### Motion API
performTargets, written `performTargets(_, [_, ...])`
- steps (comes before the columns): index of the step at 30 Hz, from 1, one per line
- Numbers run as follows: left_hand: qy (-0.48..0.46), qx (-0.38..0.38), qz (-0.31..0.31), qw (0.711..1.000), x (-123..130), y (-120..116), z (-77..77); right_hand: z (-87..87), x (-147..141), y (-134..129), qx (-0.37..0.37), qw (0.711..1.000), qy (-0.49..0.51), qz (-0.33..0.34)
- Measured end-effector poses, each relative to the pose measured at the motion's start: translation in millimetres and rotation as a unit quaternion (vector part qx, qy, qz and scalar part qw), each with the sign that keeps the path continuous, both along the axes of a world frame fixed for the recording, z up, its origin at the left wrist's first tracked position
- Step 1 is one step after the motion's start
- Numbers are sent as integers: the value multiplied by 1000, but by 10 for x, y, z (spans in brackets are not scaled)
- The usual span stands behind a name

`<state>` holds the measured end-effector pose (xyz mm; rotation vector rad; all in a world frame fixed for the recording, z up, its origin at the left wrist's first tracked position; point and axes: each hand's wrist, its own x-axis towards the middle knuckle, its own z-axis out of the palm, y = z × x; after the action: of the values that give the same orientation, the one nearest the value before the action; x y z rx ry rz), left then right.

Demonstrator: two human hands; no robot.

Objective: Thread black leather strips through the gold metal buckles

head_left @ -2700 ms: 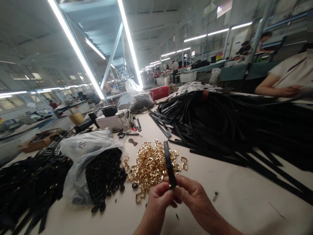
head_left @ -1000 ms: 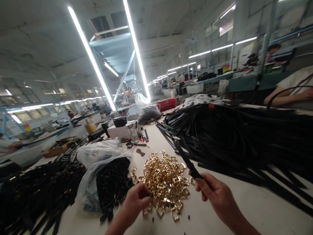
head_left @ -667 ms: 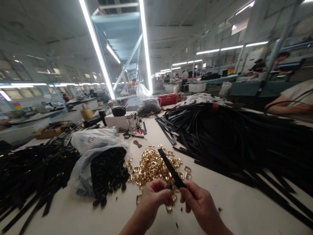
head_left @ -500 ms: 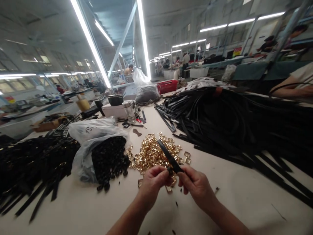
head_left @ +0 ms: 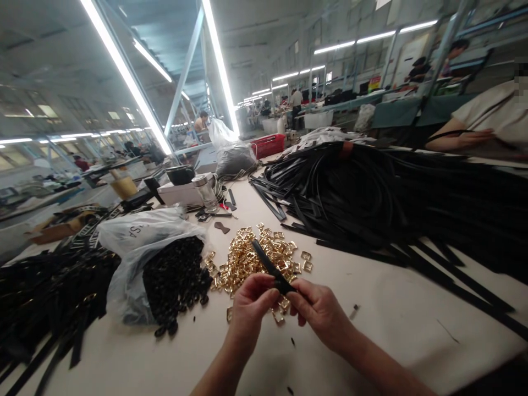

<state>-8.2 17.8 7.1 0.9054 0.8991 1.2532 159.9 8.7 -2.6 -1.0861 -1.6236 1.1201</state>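
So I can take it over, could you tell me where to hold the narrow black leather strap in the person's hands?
Pinch the narrow black leather strap at its free end from above, across its flat faces: it sticks out clear of the left hand and right hand, above the heap of gold metal buckles.

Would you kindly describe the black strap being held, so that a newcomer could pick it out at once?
On the white worktable, find the heap of gold buckles. Over it, the left hand and right hand pinch one short black strap; unlike the pile of black straps beyond, it is lifted off the table.
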Motion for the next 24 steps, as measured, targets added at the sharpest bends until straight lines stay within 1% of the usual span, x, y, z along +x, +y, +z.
performTargets(4, [41,10,-7,999,-17,9,43,12,26,13,11,999,-41,7])
performTargets(8, [65,10,-32,997,-55,30,2,23,65,23,33,995,-92,11])
performTargets(11, [79,20,-38,996,-52,21,-33,16,81,30,36,993,-114,12])
performTargets(15, [72,34,-61,995,-8,-10,-15,3,73,39,38,992,-120,12])
performTargets(20, [82,19,-22,996,-24,27,-15,24,31,16,37,993,-110,18])
performTargets(22, [89,23,-20,996,-36,43,-40,32,20,4,45,992,-118,12])
performTargets(24, [88,31,-31,995,-37,48,-69,36,18,1,46,992,-118,10])
